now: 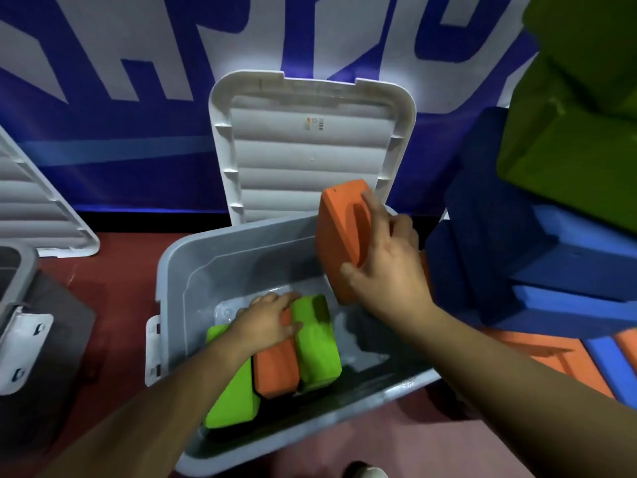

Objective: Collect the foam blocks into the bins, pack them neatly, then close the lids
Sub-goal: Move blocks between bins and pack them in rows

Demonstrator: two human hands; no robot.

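Observation:
A grey bin stands open on the floor in front of me. Its white lid leans upright against the blue wall behind it. Inside stand two green foam blocks with an orange block between them. My left hand rests on these blocks, fingers spread over the orange one and the right green one. My right hand grips another orange foam block and holds it tilted over the bin's right rim.
A pile of large blue, green and orange foam blocks rises at the right. A second grey bin with its white lid leaning behind sits at the left. The floor is red.

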